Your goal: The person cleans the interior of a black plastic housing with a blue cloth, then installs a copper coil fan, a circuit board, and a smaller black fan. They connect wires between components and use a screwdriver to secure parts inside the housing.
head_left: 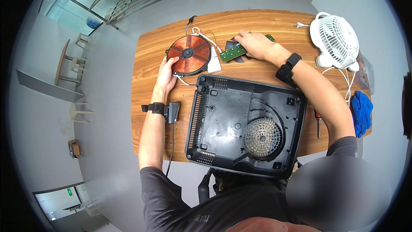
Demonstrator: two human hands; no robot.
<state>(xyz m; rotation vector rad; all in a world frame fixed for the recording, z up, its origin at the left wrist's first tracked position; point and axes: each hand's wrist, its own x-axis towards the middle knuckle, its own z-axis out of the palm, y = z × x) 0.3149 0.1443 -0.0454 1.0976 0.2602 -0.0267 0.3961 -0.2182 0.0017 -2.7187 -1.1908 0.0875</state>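
My left hand grips the near-left rim of a round copper induction coil, thumb on top. Wires run from the coil, which sits over the far left of the table. My right hand is closed on a narrow green circuit board. The board lies over a black fan wheel, hiding part of it. Beside the coil is a small white paper or label. Close to me, an open black plastic cooker housing overhangs the table's near edge, its round vent grille showing.
A white desk fan with its cord stands at the far right of the wooden table. Blue gloves and a red-handled screwdriver lie right of the housing. A black cable hangs from my left wrist device.
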